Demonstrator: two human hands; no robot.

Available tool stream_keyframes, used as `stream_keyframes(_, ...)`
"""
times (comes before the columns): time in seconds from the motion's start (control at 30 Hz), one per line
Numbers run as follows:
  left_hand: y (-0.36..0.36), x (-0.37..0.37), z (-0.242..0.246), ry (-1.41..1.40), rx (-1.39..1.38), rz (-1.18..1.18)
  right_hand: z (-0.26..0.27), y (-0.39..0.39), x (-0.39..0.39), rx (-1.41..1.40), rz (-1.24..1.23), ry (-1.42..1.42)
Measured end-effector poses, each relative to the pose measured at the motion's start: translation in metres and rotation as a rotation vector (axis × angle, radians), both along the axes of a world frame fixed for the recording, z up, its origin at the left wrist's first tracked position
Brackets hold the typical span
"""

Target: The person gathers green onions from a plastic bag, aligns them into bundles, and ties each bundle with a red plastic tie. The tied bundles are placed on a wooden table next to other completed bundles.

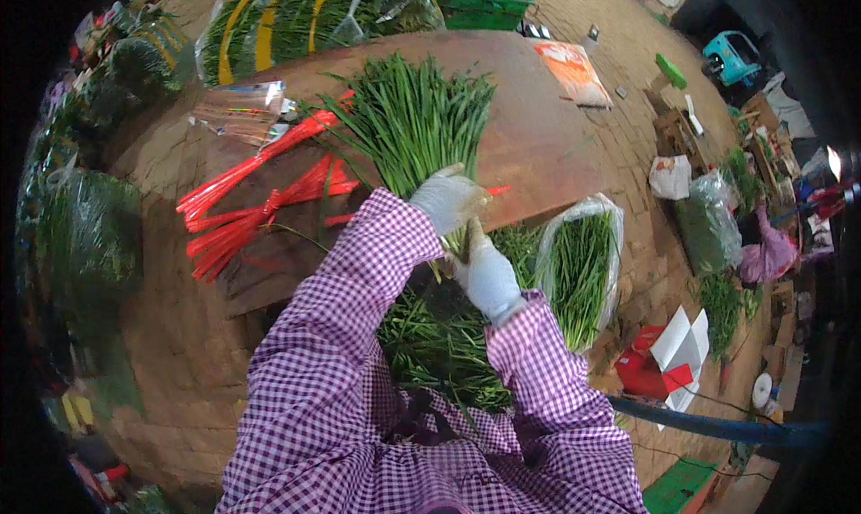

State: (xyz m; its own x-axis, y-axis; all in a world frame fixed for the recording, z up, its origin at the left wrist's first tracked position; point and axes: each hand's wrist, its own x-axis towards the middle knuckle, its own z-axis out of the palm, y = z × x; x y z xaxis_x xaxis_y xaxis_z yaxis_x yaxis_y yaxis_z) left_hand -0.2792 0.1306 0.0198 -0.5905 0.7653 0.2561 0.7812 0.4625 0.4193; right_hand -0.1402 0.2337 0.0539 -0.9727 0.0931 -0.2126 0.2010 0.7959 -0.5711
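A thick bunch of green garlic chives point(424, 120) lies on a low brown table point(538, 151), leaf tips fanned toward the far side. My left hand point(449, 198), in a pale work glove, is closed around the bunch near its stem end. Just below it, my right hand point(490, 275), gloved too, has its thumb and fingers at the pale stem ends; its fingertips are partly hidden. Left of the bunch lie red plastic tie strips point(269, 157), one bundle knotted in the middle. A short red strip point(498, 190) shows beside my left hand.
Loose greens point(437, 352) are heaped below my hands, beside a clear bag of chives point(582, 272). Clear packaging point(239, 114) and an orange-white packet point(575, 73) lie on the table. Beyond it are yellow-banded bundles point(269, 33) and a green crate point(481, 9). Another person point(770, 251) is at right.
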Motion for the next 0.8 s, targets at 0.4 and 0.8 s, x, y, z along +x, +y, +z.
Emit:
stream_keyframes(0.4, 0.011, 0.009, 0.011, 0.152, -0.352, -0.047, -0.014, 0.116, -0.025, -0.051, -0.106, 0.593)
stream_keyframes(0.8, 0.008, 0.017, 0.001, 0.153, -0.280, -0.074, -0.072, 0.059, -0.039, -0.370, -0.065, 0.182)
